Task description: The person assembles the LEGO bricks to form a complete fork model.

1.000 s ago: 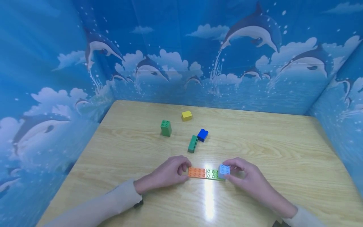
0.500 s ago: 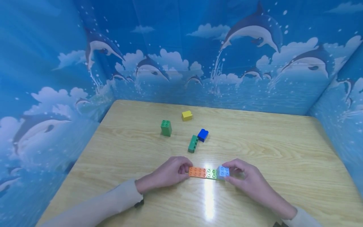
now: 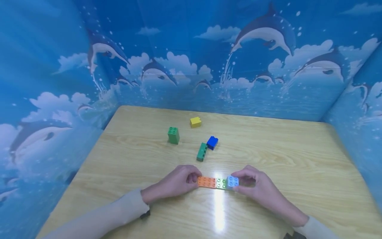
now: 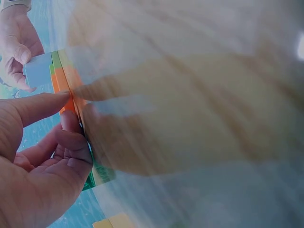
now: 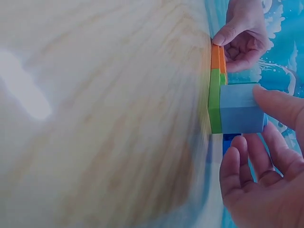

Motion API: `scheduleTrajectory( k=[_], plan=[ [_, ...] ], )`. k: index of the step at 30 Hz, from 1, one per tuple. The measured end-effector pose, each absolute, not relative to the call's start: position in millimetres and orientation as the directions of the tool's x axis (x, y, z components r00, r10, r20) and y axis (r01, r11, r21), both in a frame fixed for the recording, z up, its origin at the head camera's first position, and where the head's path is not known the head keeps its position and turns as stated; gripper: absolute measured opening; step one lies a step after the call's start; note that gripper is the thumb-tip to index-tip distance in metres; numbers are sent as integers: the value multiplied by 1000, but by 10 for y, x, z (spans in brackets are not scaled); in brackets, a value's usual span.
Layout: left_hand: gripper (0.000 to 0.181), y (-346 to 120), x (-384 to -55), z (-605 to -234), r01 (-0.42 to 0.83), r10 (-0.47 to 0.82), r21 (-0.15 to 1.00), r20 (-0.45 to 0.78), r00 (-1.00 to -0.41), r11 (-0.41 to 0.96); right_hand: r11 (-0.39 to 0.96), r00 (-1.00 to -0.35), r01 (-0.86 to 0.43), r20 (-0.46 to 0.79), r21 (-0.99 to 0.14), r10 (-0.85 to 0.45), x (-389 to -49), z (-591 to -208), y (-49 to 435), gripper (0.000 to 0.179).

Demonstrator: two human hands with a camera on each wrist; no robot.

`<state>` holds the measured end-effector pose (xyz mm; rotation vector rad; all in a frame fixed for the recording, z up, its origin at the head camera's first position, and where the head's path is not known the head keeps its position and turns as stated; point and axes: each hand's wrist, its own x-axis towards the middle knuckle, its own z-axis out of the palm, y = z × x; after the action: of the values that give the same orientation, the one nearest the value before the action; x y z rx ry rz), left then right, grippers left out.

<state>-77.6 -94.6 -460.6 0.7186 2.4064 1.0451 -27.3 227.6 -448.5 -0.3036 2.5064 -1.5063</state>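
In the head view, a flat orange brick [image 3: 206,182] and a flat light green brick [image 3: 221,183] lie end to end on the table. My left hand [image 3: 180,181] pinches the orange brick's left end between thumb and fingers. A taller light blue brick [image 3: 232,181] with studs on top sits on the light green brick's right end, covering that part. My right hand [image 3: 258,184] pinches this brick from the right. The right wrist view shows the light blue brick [image 5: 240,109] flush against the light green one [image 5: 214,102], thumb on one side.
Farther back on the wooden table [image 3: 277,146] are a tall green brick [image 3: 173,136], a yellow brick [image 3: 195,122], a blue brick [image 3: 212,142] and a dark green brick [image 3: 202,152] on its side, close to the blue one. A dolphin-print curtain [image 3: 167,36] surrounds the table's back and sides.
The light blue brick has shifted slightly left and settled over the light green brick's right end, my right hand moving with it. My left hand stays at the orange brick.
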Motion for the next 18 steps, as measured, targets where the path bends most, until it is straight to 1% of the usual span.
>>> scheduleTrajectory(
  k=[6,13,18],
  plan=[
    [36,-906,-775,-4600,272,588,759,-175,-790,591,460,-953,-94,-54,-883,-299,-301,-4475,2309,36],
    [35,-932,-747,-4591,259,577,751,-193,-794,608,410,-949,-33,-100,-912,-300,-277,-4488,2265,36],
    [36,-924,-773,-4606,285,598,759,-166,-785,585,416,-956,-30,-95,-909,-277,-274,-4486,2278,36]
  ],
)
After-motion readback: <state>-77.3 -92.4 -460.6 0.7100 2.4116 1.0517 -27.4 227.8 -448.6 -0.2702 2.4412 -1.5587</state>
